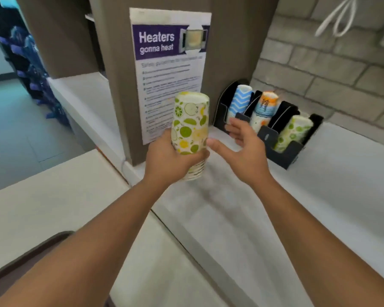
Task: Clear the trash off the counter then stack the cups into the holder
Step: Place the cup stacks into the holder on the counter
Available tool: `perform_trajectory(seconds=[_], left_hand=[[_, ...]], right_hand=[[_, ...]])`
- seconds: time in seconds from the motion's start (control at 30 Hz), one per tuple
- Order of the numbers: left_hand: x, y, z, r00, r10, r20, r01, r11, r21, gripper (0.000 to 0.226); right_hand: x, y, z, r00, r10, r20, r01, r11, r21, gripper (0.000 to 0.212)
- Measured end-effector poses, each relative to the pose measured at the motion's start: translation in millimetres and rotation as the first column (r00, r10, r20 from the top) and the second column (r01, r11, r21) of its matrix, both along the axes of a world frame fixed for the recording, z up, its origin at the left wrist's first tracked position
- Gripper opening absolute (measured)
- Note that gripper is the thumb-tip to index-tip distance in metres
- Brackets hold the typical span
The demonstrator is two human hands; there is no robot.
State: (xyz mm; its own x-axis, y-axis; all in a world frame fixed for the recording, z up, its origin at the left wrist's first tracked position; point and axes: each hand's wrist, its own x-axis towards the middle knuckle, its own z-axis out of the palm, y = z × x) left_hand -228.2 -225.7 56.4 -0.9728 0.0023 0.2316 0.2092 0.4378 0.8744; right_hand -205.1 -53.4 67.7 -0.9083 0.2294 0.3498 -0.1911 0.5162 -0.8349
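While gripped upside down in the left hand (164, 160), citrus cup stack (190, 129) held above counter (231, 218), near holder (284, 151) but not yet in it; right hand (242, 149) open and empty, fingers spread between stack and holder. Three slots already filled: chevron cups (239, 100), orange cups (264, 109), citrus cups (293, 131). No trash visible on counter, so clearing probably done; remaining, by the look of it, only seating this last stack.
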Motion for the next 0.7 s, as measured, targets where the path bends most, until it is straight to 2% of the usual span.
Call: perform_trajectory(seconds=[0.1,0.17,0.23,0.33,0.43,0.53,0.7], left_hand=[[-33,64,23,0.995,-0.097,-0.028,0.098,0.995,0.032,0.07],[-51,105,39,0.985,-0.166,-0.043,0.168,0.985,0.04,0.069],[-68,145,52,0.971,-0.233,-0.059,0.237,0.969,0.064,0.069],[-90,197,65,0.949,-0.297,-0.104,0.305,0.95,0.071,0.073],[-107,243,71,0.927,-0.348,-0.139,0.358,0.932,0.055,0.076],[-119,279,71,0.915,-0.38,-0.137,0.391,0.919,0.056,0.075],[-133,319,52,0.906,-0.395,-0.151,0.411,0.907,0.094,0.072]], right_hand=[[-11,86,-8,0.94,-0.316,-0.13,0.326,0.943,0.062,0.078],[-17,133,-17,0.882,-0.453,-0.132,0.464,0.883,0.069,0.089],[-23,170,-28,0.861,-0.506,-0.054,0.508,0.861,0.031,0.109],[-37,204,-48,0.872,-0.483,0.083,0.487,0.872,-0.05,0.139],[-53,223,-71,0.886,-0.44,0.149,0.458,0.88,-0.124,0.147],[-68,235,-91,0.904,-0.396,0.162,0.418,0.899,-0.13,0.144],[-77,243,-102,0.955,-0.229,0.188,0.255,0.958,-0.133,0.124]])
